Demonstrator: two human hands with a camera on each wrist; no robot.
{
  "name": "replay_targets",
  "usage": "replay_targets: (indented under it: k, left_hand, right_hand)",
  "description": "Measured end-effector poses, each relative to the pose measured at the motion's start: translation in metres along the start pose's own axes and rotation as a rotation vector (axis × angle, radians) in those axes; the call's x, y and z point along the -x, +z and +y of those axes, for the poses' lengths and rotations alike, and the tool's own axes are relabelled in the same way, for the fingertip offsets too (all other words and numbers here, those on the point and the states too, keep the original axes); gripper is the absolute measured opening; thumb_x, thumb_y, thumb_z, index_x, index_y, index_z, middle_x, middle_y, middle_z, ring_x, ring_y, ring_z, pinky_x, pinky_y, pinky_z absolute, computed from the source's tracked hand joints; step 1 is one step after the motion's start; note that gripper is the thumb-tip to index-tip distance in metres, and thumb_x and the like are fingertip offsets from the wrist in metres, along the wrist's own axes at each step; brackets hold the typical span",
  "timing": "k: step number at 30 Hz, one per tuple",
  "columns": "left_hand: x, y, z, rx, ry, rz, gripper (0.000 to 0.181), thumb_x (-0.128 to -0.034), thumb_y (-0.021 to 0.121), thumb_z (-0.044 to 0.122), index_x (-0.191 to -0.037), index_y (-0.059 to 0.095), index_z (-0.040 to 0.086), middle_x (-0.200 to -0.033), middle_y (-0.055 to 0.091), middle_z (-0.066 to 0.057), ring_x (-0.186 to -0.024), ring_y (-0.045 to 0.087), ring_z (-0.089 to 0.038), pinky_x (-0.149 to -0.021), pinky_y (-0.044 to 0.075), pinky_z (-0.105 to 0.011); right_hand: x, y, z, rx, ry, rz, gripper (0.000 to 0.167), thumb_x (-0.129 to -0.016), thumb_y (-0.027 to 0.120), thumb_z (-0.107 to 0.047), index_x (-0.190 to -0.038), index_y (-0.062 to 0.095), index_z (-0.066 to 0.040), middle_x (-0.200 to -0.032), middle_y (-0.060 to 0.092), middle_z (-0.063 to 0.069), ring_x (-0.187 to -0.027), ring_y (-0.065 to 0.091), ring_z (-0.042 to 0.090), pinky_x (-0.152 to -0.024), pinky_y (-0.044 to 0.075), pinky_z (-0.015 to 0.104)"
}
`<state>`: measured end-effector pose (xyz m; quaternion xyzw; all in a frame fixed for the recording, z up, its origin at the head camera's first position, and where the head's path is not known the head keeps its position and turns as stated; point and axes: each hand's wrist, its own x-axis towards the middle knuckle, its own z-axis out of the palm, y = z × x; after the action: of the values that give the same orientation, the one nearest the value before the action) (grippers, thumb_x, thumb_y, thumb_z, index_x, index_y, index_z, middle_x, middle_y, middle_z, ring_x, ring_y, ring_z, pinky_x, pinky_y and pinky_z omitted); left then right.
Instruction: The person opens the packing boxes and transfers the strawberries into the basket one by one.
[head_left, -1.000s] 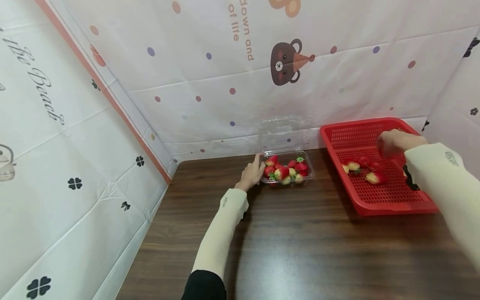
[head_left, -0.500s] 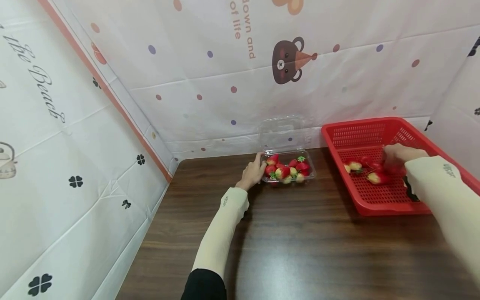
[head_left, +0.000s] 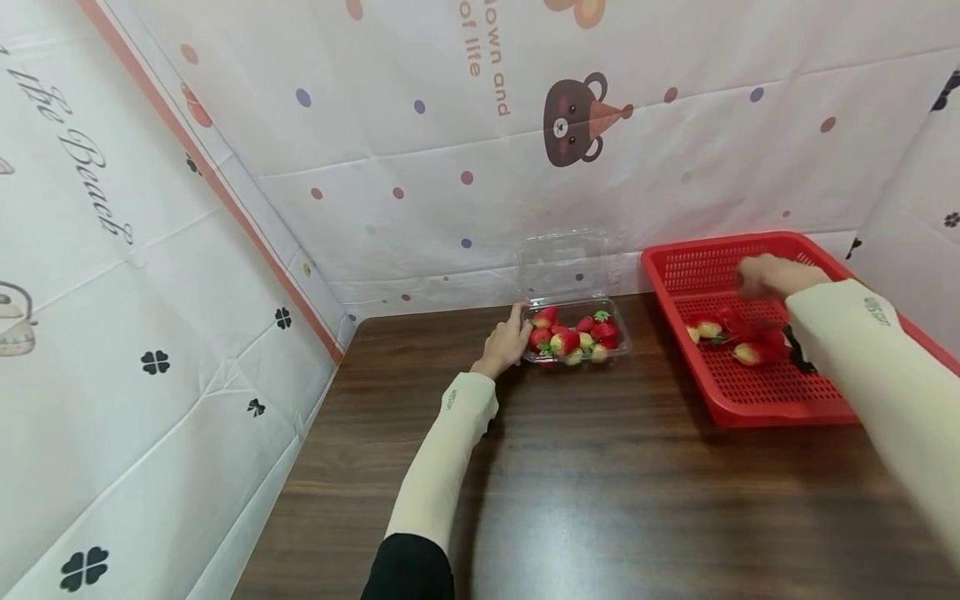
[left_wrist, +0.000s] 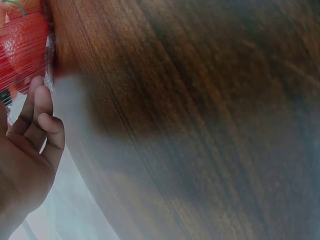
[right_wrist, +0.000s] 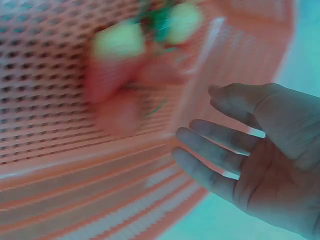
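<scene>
A clear plastic clamshell box [head_left: 576,360] stands by the back wall, lid raised, with several red and pale-tipped strawberries [head_left: 565,343] inside. My left hand [head_left: 504,342] is at the box's left side. In the left wrist view its loosely bent fingers touch the plastic; the thumb is out of sight. My right hand [head_left: 768,275] hovers over the red basket [head_left: 802,410], above more strawberries [head_left: 753,354]. In the right wrist view the right hand [right_wrist: 250,150] has its fingers extended and apart, with nothing between them; the strawberries there are blurred.
The basket has raised perforated walls and stands right of the box on a dark wood-grain table [head_left: 585,475]. A white printed sheet [head_left: 420,167] hangs behind and along both sides. The raised clear lid [head_left: 564,260] is near the back sheet.
My right hand first dips towards the strawberries in the basket, then rises and shifts left above them. The left hand and the box stay in place.
</scene>
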<state>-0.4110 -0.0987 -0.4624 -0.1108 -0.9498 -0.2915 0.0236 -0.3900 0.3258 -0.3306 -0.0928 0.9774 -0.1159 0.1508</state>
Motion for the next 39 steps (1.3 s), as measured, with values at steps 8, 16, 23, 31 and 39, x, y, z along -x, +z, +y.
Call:
replay_targets:
  k: [8, 16, 23, 31, 39]
  left_hand:
    - [0.007, -0.005, 0.011, 0.003, -0.021, 0.008, 0.047, -0.1072, 0.037, 0.029, -0.154, 0.036, 0.022, -0.059, 0.057, -0.003, -0.04, 0.057, -0.015, -0.056, 0.047, -0.032]
    - [0.006, -0.006, 0.009, 0.002, -0.02, 0.008, 0.047, -0.1064, 0.038, 0.029, -0.153, 0.037, 0.023, -0.062, 0.058, -0.003, -0.04, 0.057, -0.015, -0.057, 0.049, -0.033]
    - [0.005, -0.007, 0.009, 0.007, -0.019, 0.007, 0.047, -0.1071, 0.038, 0.029, -0.153, 0.036, 0.023, -0.059, 0.058, -0.004, -0.04, 0.058, -0.015, -0.056, 0.048, -0.034]
    - [0.006, -0.005, 0.01, 0.002, -0.02, 0.011, 0.046, -0.1073, 0.039, 0.029, -0.152, 0.037, 0.022, -0.05, 0.056, -0.002, -0.039, 0.058, -0.015, -0.06, 0.05, -0.036]
    - [0.006, -0.004, 0.009, 0.001, -0.024, 0.016, 0.046, -0.1062, 0.038, 0.029, -0.152, 0.037, 0.023, -0.056, 0.058, -0.004, -0.039, 0.057, -0.015, -0.061, 0.051, -0.037]
  right_hand:
    - [-0.026, -0.017, -0.095, 0.163, -0.242, 0.136, 0.027, -0.094, 0.061, -0.006, -0.114, 0.064, 0.011, -0.105, 0.069, 0.027, -0.094, 0.068, 0.04, -0.085, 0.055, 0.055]
    - [-0.04, 0.022, -0.177, 0.166, -0.566, 0.051, 0.026, -0.093, 0.067, -0.008, -0.116, 0.068, 0.005, -0.109, 0.072, 0.021, -0.101, 0.069, 0.036, -0.091, 0.056, 0.049]
    - [-0.04, 0.061, -0.218, 0.238, -0.666, -0.074, 0.041, -0.096, 0.066, -0.01, -0.133, 0.059, 0.005, -0.125, 0.066, 0.023, -0.119, 0.063, 0.036, -0.104, 0.049, 0.051]
    - [-0.033, 0.075, -0.224, 0.348, -0.64, -0.067, 0.034, -0.094, 0.067, -0.015, -0.125, 0.064, -0.003, -0.122, 0.062, 0.018, -0.115, 0.057, 0.033, -0.09, 0.054, 0.049]
    - [-0.034, 0.082, -0.207, 0.315, -0.654, 0.028, 0.034, -0.09, 0.074, -0.017, -0.12, 0.065, -0.004, -0.111, 0.059, 0.018, -0.105, 0.062, 0.035, -0.089, 0.054, 0.051]
